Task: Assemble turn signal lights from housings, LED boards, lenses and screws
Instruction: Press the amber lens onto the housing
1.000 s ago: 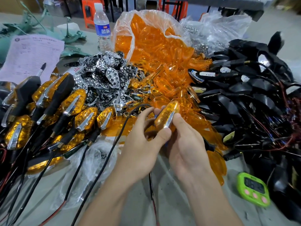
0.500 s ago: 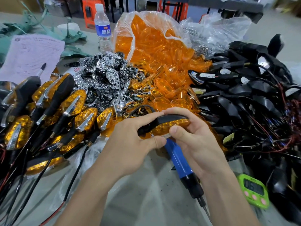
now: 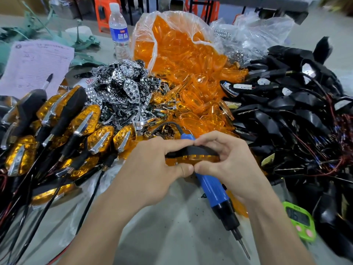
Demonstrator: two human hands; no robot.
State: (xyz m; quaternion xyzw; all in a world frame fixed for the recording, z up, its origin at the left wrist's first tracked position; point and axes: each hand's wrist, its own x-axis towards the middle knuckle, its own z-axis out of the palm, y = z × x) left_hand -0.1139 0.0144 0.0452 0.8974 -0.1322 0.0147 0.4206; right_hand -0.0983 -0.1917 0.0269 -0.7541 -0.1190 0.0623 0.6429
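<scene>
2 hands: left hand (image 3: 152, 169), right hand (image 3: 229, 165). 1 turn signal (image 3: 191, 156) held. 1 blue screwdriver (image 3: 212, 190). 1 water bottle (image 3: 118, 33). 1 green timer (image 3: 299, 220). 1 paper sheet (image 3: 36, 66). Heaps, uncountable: orange lenses (image 3: 187, 60), black housings (image 3: 286, 104), chrome reflectors (image 3: 124, 87), finished lights (image 3: 86, 119).

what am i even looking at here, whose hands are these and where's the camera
There is no machine here: a person works with bare hands, and the one picture comes from a camera worn on their head, looking down at a table. The left hand and right hand both pinch one turn signal light, black housing on top, orange lens below. Under the hands lies a blue electric screwdriver, tip pointing toward the person. Around lie the parts: a bag of orange lenses at the back, black housings with wires on the right, silver reflector pieces in the middle, and finished lights in rows on the left. A water bottle, a sheet of paper and a green timer are there too.
</scene>
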